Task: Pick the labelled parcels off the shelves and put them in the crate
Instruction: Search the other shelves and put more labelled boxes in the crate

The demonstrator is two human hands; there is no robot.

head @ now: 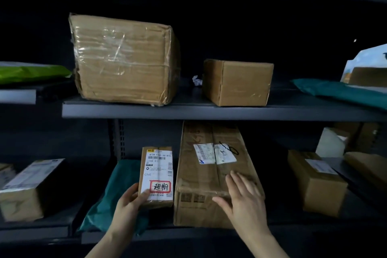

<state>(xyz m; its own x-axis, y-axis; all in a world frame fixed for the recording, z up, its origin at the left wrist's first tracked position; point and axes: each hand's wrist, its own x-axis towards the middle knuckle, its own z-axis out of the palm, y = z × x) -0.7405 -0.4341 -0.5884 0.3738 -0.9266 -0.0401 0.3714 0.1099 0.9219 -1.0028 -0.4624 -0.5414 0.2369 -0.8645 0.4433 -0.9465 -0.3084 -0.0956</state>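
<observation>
My left hand (130, 200) grips the near end of a small narrow cardboard parcel (157, 174) with a white shipping label and a red-framed stamp, on the lower shelf. It lies partly over a teal mailer bag (113, 195). My right hand (240, 195) rests flat, fingers straight, on the top near end of a long cardboard box (207, 165) bearing a white label with black scribble, just right of the small parcel. No crate is in view.
The middle shelf (188, 110) carries a large taped box (123, 58), a smaller plain box (237, 81), a crumpled paper, a green mailer at left and a teal mailer at right. Labelled boxes sit on the lower shelf at far left (27, 190) and right (316, 180).
</observation>
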